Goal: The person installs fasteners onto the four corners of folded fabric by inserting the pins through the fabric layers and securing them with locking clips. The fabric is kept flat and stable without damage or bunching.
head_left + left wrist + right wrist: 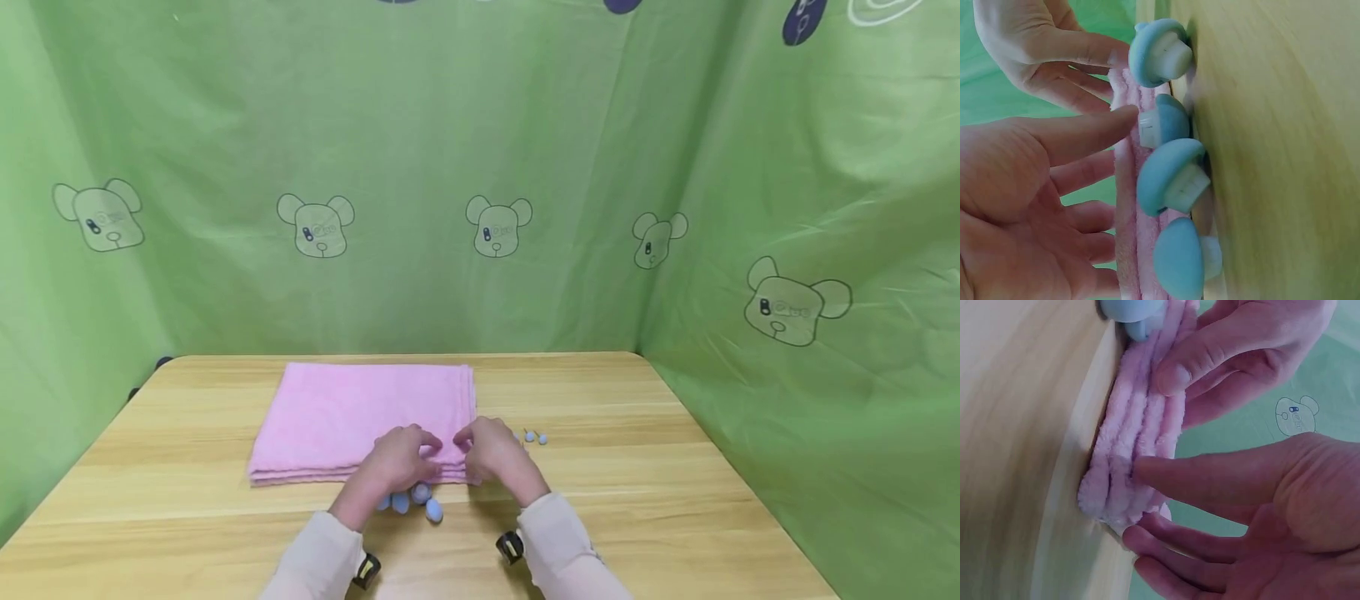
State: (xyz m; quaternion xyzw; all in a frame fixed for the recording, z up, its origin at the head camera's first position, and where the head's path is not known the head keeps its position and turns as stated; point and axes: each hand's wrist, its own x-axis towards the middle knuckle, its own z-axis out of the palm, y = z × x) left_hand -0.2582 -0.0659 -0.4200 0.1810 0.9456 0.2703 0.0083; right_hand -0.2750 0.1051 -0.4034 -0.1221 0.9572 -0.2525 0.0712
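A pink towel (pixel 367 417), folded into layers, lies on the table with its front fold edge toward me. My left hand (pixel 401 458) rests at that edge, its thumb and fingers extended and spread, the fingers over the top. At the front right corner my right hand (pixel 491 450) touches the layers; in the right wrist view its thumb (pixel 1191 478) lies against the folds, with the fingers beside the corner. Several light blue mushroom-shaped pieces with white stems (pixel 1175 175) lie before the towel, under my left hand. Neither hand lifts the towel.
Right of the towel, partly behind my right hand, are a few small blue-headed pins (pixel 529 436). The wooden table (pixel 637 517) is enclosed by green curtains (pixel 405 292) printed with bear heads, behind and at both sides.
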